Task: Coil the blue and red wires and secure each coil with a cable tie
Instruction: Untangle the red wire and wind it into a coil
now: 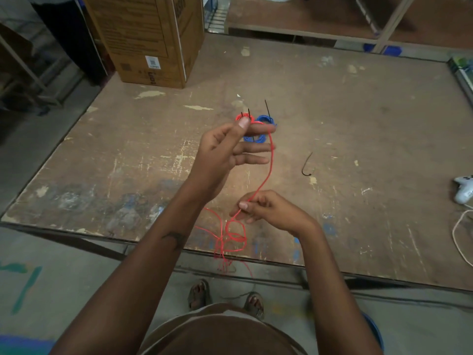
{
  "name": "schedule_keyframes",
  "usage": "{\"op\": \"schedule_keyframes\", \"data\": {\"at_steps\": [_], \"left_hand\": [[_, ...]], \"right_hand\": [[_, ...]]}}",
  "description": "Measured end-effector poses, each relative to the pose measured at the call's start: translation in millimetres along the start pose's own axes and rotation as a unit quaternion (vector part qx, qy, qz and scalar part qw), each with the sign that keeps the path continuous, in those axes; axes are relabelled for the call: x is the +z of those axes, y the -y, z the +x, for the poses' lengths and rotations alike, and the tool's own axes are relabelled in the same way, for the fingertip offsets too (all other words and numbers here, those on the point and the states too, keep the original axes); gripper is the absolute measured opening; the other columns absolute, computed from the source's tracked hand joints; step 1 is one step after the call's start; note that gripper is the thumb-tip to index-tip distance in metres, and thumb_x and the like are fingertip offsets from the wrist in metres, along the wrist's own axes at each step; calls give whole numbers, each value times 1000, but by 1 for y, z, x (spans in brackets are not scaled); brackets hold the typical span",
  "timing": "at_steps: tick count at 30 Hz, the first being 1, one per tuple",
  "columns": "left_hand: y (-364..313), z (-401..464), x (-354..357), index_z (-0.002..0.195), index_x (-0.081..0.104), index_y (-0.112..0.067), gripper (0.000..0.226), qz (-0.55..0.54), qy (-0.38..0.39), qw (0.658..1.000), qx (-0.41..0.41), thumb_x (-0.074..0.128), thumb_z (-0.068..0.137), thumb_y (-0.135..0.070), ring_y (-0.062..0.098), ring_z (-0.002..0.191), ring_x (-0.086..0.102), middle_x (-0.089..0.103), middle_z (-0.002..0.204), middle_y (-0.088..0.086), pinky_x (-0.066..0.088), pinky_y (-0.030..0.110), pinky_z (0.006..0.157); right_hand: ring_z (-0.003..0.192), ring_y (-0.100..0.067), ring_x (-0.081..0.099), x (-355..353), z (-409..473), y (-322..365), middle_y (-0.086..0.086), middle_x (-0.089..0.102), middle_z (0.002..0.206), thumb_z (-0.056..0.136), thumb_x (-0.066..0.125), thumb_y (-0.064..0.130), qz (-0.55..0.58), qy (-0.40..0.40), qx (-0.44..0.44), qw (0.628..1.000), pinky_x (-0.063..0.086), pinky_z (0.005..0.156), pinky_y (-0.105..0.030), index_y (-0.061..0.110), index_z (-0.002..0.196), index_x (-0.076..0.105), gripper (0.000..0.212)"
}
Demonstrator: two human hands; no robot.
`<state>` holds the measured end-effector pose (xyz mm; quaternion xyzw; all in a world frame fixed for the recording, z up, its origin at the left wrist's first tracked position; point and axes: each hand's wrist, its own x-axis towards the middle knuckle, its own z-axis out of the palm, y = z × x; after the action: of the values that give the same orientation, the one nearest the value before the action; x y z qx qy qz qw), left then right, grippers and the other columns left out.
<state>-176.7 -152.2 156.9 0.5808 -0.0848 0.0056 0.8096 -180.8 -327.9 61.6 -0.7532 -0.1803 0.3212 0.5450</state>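
Observation:
My left hand (225,149) is raised over the table with its fingers stretched out to the right, and the thumb presses a red wire (268,172) against the index finger. The wire runs over the fingertips and down to my right hand (266,208), which pinches it between thumb and fingers. Below that hand the loose red wire hangs in tangled loops (230,239) over the table's front edge. Behind my left hand lie a tied red coil (244,118) and a blue coil (261,129), each with black cable tie tails sticking up. A loose black cable tie (307,165) lies to the right.
The worn wooden table (358,124) carries a cardboard box (151,39) at the back left. A white game controller (464,189) and a white cable (458,237) sit at the right edge. Shelving stands behind the table. My sandalled feet (225,295) show below.

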Motion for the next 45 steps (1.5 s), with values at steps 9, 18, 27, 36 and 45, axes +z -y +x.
{"op": "schedule_keyframes", "data": {"at_steps": [9, 18, 27, 36, 45], "left_hand": [[71, -6, -46, 135, 63, -23, 37, 119, -106, 977, -139, 61, 106, -45, 19, 118, 72, 72, 135, -1, 58, 41, 94], [85, -28, -63, 121, 76, -17, 50, 153, 73, 908, -383, 50, 107, -58, 25, 93, 77, 79, 117, 10, 61, 39, 84], [69, -17, -57, 120, 73, -2, 25, 57, -7, 957, -285, 67, 104, -21, 36, 108, 71, 76, 116, 14, 58, 59, 96], [51, -12, -44, 98, 73, -13, 14, -69, -67, 967, -235, 63, 105, -19, 40, 128, 67, 74, 112, 15, 58, 69, 94], [47, -9, -37, 92, 70, -15, 47, -143, -59, 960, -233, 46, 109, -51, 21, 98, 71, 72, 117, 16, 56, 55, 97]], "right_hand": [[79, -38, 80, 4, 4, 10, -26, 78, 95, 113, 51, 21, 213, -163, -76, 960, 68, 72, -45, 1, 110, 68, 26], [104, -51, 75, -3, 5, 8, -24, 74, 120, 112, 43, 31, 296, -192, -159, 922, 62, 92, -59, 4, 123, 60, 34], [88, -9, 58, -10, 5, 6, 6, 69, 100, 111, 44, 44, 108, -297, -151, 937, 48, 85, -25, 25, 112, 80, 41], [111, -39, 75, -9, -1, 8, -14, 75, 125, 111, 55, 29, 178, -239, -119, 947, 62, 84, -50, 2, 112, 69, 31], [100, -39, 75, -8, -1, 11, -19, 75, 127, 98, 72, 3, 229, -201, -145, 941, 63, 87, -48, 1, 123, 57, 29]]}}
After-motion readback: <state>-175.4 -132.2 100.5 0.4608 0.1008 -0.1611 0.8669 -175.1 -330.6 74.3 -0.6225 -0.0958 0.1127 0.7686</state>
